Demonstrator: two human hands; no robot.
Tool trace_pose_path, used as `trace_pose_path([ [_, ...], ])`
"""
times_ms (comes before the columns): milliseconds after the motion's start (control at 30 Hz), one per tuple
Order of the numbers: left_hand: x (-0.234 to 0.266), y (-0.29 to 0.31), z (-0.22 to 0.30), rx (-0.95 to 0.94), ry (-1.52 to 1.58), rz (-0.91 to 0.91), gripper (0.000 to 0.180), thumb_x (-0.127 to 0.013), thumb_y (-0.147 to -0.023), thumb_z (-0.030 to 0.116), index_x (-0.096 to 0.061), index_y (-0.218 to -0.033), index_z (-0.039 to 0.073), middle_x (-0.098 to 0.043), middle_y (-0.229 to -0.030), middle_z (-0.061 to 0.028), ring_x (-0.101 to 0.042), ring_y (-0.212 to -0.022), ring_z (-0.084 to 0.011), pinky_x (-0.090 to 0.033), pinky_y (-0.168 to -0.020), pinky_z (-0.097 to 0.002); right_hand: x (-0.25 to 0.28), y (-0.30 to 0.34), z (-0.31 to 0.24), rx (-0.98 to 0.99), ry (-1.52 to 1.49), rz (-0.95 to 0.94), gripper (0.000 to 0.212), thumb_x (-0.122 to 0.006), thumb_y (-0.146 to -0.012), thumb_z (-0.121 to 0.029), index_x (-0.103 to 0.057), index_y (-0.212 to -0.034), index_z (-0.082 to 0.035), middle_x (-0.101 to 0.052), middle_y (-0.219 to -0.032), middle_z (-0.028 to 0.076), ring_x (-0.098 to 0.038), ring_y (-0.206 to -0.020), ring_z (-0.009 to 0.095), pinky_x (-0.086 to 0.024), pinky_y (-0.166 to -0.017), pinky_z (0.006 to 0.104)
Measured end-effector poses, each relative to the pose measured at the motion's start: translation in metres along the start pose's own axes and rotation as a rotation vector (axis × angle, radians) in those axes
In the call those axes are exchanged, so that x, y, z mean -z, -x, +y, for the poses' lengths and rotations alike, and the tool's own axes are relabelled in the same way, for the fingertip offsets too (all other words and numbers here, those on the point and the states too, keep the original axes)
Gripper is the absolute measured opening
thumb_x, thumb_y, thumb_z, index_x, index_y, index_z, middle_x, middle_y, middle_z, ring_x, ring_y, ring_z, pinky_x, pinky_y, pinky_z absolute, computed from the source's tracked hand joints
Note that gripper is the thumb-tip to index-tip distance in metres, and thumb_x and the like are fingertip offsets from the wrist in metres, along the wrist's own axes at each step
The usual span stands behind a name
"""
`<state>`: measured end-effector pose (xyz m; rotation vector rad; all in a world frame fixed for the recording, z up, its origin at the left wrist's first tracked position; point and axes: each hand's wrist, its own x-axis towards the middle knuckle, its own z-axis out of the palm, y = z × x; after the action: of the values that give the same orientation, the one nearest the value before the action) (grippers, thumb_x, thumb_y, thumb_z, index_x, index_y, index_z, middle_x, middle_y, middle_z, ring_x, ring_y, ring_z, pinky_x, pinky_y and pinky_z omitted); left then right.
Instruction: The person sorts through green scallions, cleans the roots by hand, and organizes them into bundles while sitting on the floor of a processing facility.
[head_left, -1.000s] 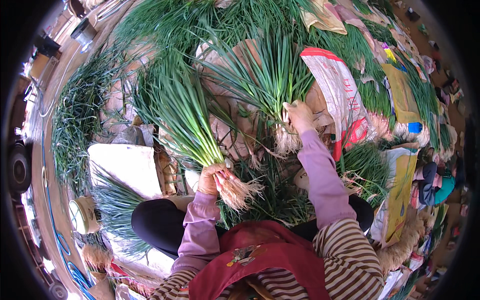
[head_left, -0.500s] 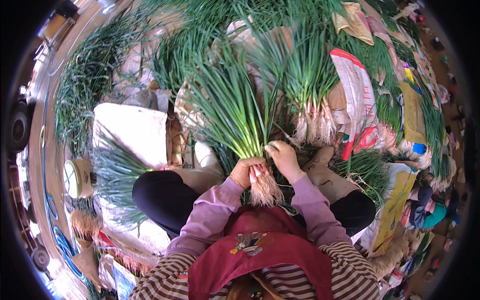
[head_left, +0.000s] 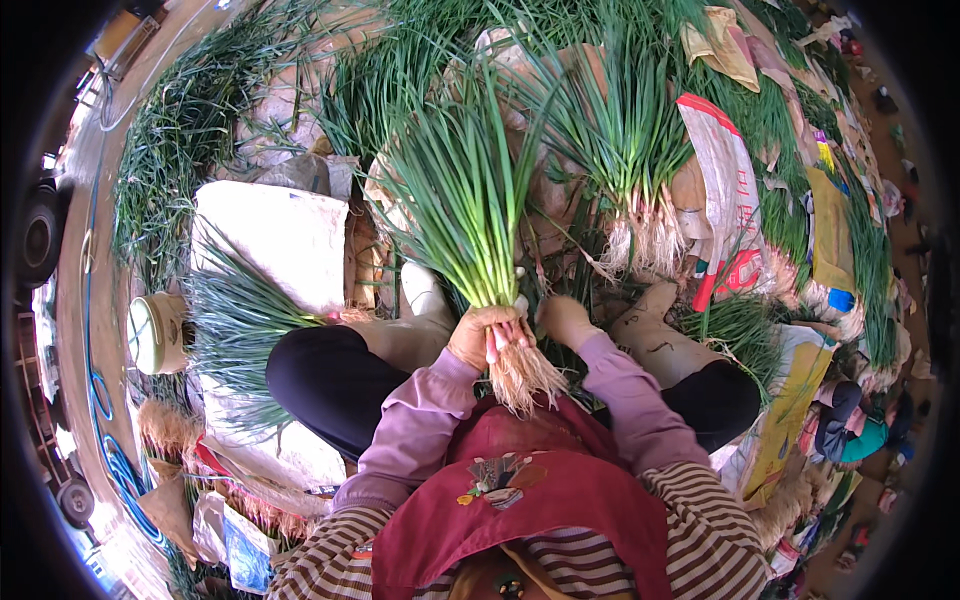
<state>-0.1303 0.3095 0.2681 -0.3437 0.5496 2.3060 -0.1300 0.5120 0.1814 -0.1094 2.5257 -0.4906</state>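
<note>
Now my left hand (head_left: 483, 335) is clamped around a bunch of green onions (head_left: 462, 200) just above its pale roots, holding it upright over my lap. My right hand (head_left: 562, 318) sits just beside it, fingers curled down among loose stalks; I cannot tell whether it grips anything. Another bunch (head_left: 625, 150) stands behind.

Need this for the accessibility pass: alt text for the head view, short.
Seen from above, a seated person's left hand grips a bunch of green onions just above the pale roots, leaves fanning upward, while the right hand rests beside it among loose stalks. More bunches and printed sacks lie around; a white sack sits to the left.
</note>
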Motion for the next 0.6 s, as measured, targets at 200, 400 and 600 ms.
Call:
trace_pose_path([
  [200, 0.022, 0.009, 0.01, -0.139, 0.101, -0.027, 0.044, -0.057, -0.072, -0.002, -0.047, -0.114, 0.006, -0.059, -0.089, -0.0117, -0.063, -0.078, -0.0295, -0.054, -0.069, -0.0458, 0.037, -0.01, -0.005, 0.007, -0.099, 0.272, 0.027, -0.055, -0.08, -0.032, -0.063, -0.079, -0.007, -0.063, -0.081, 0.018, -0.06, -0.077, 0.037, -0.047, -0.067, 0.0436],
  [400, 0.059, -0.007, 0.009, -0.043, 0.156, 0.113, 0.035, -0.056, -0.074, 0.0, -0.052, -0.108, 0.006, -0.06, -0.091, -0.0079, -0.06, -0.08, -0.0256, -0.052, -0.07, -0.0465, 0.035, -0.108, -0.013, -0.185, 0.019, 0.344, 0.034, -0.059, -0.077, -0.036, -0.064, -0.08, -0.003, -0.062, -0.079, 0.021, -0.06, -0.077, 0.038, -0.046, -0.07, 0.0456],
  [600, 0.058, -0.024, 0.0, -0.002, 0.021, 0.235, 0.042, -0.057, -0.072, 0.003, -0.05, -0.114, 0.001, -0.063, -0.095, -0.0161, -0.06, -0.062, -0.0243, -0.053, -0.063, -0.0401, 0.031, -0.124, 0.003, -0.012, -0.272, 0.311, 0.03, -0.067, -0.074, -0.031, -0.065, -0.081, -0.002, -0.063, -0.076, 0.017, -0.06, -0.071, 0.033, -0.047, -0.068, 0.0391],
])
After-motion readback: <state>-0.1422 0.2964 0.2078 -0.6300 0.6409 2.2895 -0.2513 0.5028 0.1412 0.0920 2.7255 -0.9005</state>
